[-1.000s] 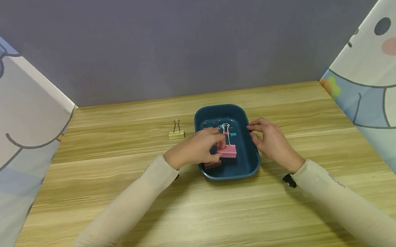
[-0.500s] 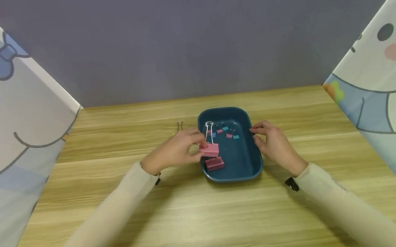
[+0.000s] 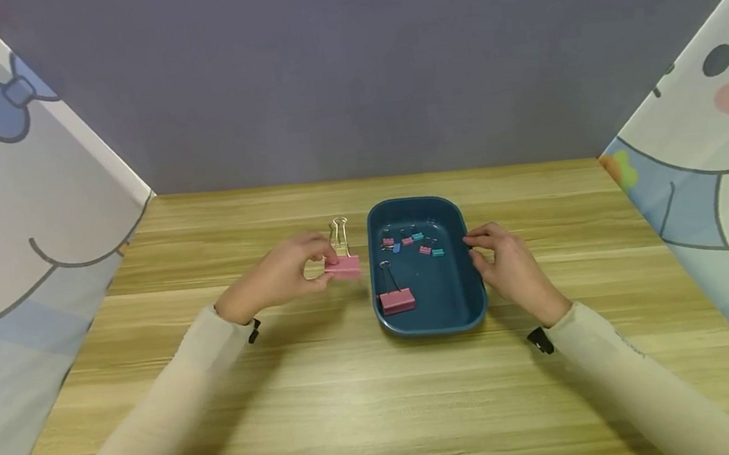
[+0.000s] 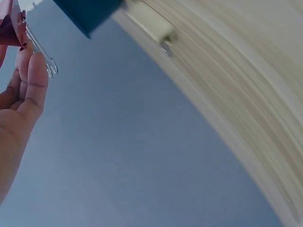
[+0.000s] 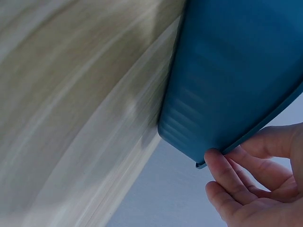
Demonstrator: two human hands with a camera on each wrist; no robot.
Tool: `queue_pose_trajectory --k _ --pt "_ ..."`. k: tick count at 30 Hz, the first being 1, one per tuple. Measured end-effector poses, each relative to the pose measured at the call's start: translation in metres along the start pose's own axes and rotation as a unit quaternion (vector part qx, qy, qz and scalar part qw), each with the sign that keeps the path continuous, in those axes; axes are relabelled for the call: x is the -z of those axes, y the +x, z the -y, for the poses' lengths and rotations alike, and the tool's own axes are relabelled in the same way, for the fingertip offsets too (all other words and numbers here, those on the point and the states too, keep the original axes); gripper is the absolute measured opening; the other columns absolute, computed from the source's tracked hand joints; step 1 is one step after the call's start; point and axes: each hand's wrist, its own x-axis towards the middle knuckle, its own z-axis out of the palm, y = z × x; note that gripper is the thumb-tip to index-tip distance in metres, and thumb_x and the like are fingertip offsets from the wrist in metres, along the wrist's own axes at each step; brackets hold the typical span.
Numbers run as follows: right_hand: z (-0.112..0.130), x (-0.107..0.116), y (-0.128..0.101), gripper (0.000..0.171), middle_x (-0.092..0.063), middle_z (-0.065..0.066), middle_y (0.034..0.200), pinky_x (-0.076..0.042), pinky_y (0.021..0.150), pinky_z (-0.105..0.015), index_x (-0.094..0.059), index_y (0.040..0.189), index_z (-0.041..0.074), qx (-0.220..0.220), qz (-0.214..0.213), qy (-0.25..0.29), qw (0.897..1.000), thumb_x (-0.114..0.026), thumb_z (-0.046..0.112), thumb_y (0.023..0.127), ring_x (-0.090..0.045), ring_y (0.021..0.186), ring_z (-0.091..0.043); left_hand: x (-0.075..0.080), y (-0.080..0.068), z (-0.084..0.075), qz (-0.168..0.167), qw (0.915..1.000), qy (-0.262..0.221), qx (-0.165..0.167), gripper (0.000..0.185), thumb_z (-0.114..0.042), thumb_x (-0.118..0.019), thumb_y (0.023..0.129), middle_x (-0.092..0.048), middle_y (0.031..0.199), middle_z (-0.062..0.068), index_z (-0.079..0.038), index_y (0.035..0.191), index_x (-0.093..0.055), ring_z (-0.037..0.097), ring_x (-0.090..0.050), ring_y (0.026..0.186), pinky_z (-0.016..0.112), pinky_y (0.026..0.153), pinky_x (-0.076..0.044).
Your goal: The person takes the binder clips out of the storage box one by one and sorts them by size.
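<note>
1. The left hand (image 3: 281,274) is pinching a pink clip (image 3: 343,266) between thumb and fingers, holding it just left of the tray (image 3: 475,297), above the table (image 3: 360,410).
2. The clip's wire handles are standing upright above the pink body; the left wrist view is showing the fingers (image 4: 29,80) curled beside those handles.
3. The right hand (image 3: 509,267) is resting against the tray's right rim, fingers loosely bent, fingertips touching the edge. The right wrist view is showing the fingertips (image 5: 222,170) lying on the rim from outside, not closed round it.
4. The two hands are sitting well apart, one on each side of the tray.
5. The tray, dark blue, is sitting in the middle of the table, somewhat nearer the far edge than the near one.
6. A second pink clip (image 3: 397,299) is lying inside the tray near its near-left corner, one handle pointing up.
7. Several small clips (image 3: 410,243), pink, teal and blue, are lying scattered in the tray's far half.
8. Both forearms are wearing beige sleeves (image 3: 175,410), with a dark strap at each wrist.
9. Cartoon-printed panels (image 3: 16,225) are standing along the table's left and right edges; a grey wall is closing the far edge.
</note>
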Motion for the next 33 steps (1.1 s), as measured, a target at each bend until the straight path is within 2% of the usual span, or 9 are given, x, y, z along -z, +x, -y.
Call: queue_pose_trajectory --k 3,9,13,17,20,23,25,33 --pt "0.000 0.000 0.000 0.023 -0.059 -0.016 0.110 -0.044 0.060 -0.036 -0.066 0.108 -0.009 0.002 -0.003 0.000 1.000 -0.062 -0.003 0.086 -0.060 0.093 -0.032 0.004 -0.008 0.011 -0.003 0.9999 0.002 0.017 0.016 -0.003 -0.071 0.074 -0.061 0.088 -0.001 -0.009 0.087 -0.064 0.022 -0.060 0.082 0.034 0.075 -0.050" --pt "-0.002 -0.001 0.000 0.023 -0.060 -0.016 0.110 -0.042 0.058 -0.034 -0.067 0.108 -0.008 0.006 -0.009 0.000 1.000 -0.062 -0.003 0.086 -0.060 0.089 -0.030 0.005 -0.022 0.035 0.000 0.9988 0.016 0.046 0.015 -0.004 -0.073 0.074 -0.062 0.089 0.000 -0.009 0.086 -0.065 0.017 -0.057 0.082 0.032 0.074 -0.049" --pt "-0.002 -0.001 0.000 0.023 -0.059 -0.016 0.110 -0.039 0.052 -0.031 -0.067 0.108 -0.008 0.004 -0.007 0.000 1.000 -0.062 -0.003 0.086 -0.059 0.073 -0.025 0.004 -0.027 0.047 0.010 0.9972 0.016 0.073 0.015 -0.004 -0.073 0.075 -0.062 0.089 0.001 -0.008 0.087 -0.066 0.017 -0.056 0.080 0.034 0.072 -0.049" --pt "-0.002 -0.001 0.001 0.023 -0.060 -0.016 0.110 -0.039 0.052 -0.030 -0.067 0.108 -0.009 0.003 -0.006 0.002 1.000 -0.062 -0.003 0.086 -0.060 0.075 -0.026 0.005 -0.028 0.057 0.017 0.9957 0.018 0.089 0.015 -0.004 -0.073 0.075 -0.062 0.089 0.002 -0.008 0.088 -0.066 0.019 -0.056 0.079 0.035 0.072 -0.049" --pt "-0.002 -0.001 0.001 0.023 -0.059 -0.016 0.110 -0.043 0.057 -0.033 -0.066 0.108 -0.009 0.003 -0.005 0.001 1.000 -0.062 -0.003 0.086 -0.060 0.090 -0.030 0.006 -0.028 0.064 0.023 0.9942 0.019 0.103 0.015 -0.003 -0.073 0.076 -0.062 0.088 0.003 -0.007 0.088 -0.066 0.019 -0.056 0.078 0.035 0.071 -0.048" --pt "-0.001 -0.001 0.001 0.023 -0.059 -0.016 0.111 -0.047 0.064 -0.038 -0.066 0.108 -0.009 0.001 -0.002 0.001 1.000 -0.062 -0.003 0.086 -0.059 0.097 -0.033 0.008 -0.029 0.072 0.026 0.9924 0.016 0.119 0.014 -0.002 -0.072 0.077 -0.063 0.088 0.003 -0.007 0.088 -0.066 0.021 -0.056 0.078 0.036 0.070 -0.048" --pt "-0.001 -0.002 0.001 0.023 -0.059 -0.017 0.111 -0.048 0.067 -0.039 -0.066 0.109 -0.009 -0.001 0.000 0.002 1.000 -0.062 -0.003 0.086 -0.058 0.098 -0.033 0.009 -0.030 0.077 0.027 0.9914 0.013 0.127 0.014 -0.001 -0.072 0.077 -0.063 0.087 0.003 -0.007 0.088 -0.066 0.021 -0.056 0.077 0.036 0.069 -0.047" --pt "-0.002 -0.002 0.001 0.023 -0.059 -0.016 0.111 -0.046 0.061 -0.036 -0.066 0.109 -0.009 -0.002 0.000 0.003 1.000 -0.061 -0.003 0.087 -0.059 0.095 -0.032 0.007 -0.025 0.093 0.044 0.9869 0.007 0.155 0.011 -0.002 -0.071 0.081 -0.061 0.084 0.004 -0.008 0.089 -0.066 0.021 -0.050 0.072 0.036 0.064 -0.042"
